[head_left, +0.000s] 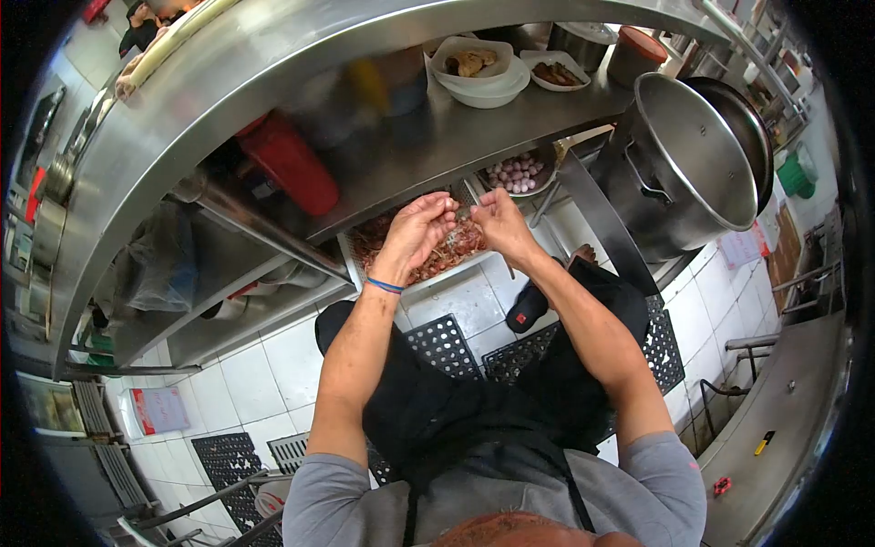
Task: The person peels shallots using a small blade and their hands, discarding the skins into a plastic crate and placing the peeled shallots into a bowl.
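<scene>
Both hands are raised close together over a white basket (469, 265) filled with reddish-brown peelings (447, 252). My left hand (421, 234) has its fingers curled round a small pale thing, with a blue band on that wrist. Beside it, on the right, my right hand (502, 223) is closed, its thumb and forefinger pinched together; whatever lies between them is too small to name. Just behind the basket, a metal bowl (551, 182) holds several peeled, pale purple onions or shallots (515, 173).
Above the basket runs a steel shelf (492, 128) with white bowls (488, 91) of food and a red container (290, 164). A large steel pot (688, 155) stands at the right. Black perforated mats (444, 345) lie on the white tiled floor (287, 365).
</scene>
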Action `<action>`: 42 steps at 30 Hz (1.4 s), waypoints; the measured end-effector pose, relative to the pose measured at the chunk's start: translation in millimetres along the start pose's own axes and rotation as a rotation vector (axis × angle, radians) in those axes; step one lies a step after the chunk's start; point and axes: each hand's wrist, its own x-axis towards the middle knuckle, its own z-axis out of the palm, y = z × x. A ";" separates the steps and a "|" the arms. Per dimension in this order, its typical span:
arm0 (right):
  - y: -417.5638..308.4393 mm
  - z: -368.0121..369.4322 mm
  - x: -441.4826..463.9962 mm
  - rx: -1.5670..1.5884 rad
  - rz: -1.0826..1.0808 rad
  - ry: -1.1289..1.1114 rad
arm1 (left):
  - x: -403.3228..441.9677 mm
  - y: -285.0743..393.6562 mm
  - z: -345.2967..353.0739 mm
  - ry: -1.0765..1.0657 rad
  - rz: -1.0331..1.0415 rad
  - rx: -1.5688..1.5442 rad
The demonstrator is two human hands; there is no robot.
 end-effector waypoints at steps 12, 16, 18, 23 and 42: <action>2.5 26.5 53.4 0.090 0.089 0.032 | -6.5 17.0 -10.0 0.064 0.020 0.032; -10.8 12.2 74.6 0.122 0.192 0.155 | -6.2 19.3 -18.6 0.063 0.027 0.007; -5.5 15.9 65.3 0.018 0.111 0.159 | -5.6 21.9 -18.9 0.067 0.029 0.005; 25.8 5.8 76.8 -0.240 0.057 0.211 | -8.2 28.2 -14.6 0.050 0.042 -0.004; -4.6 -14.9 78.4 -0.697 -0.394 0.481 | -11.0 28.6 -14.0 0.067 0.041 0.002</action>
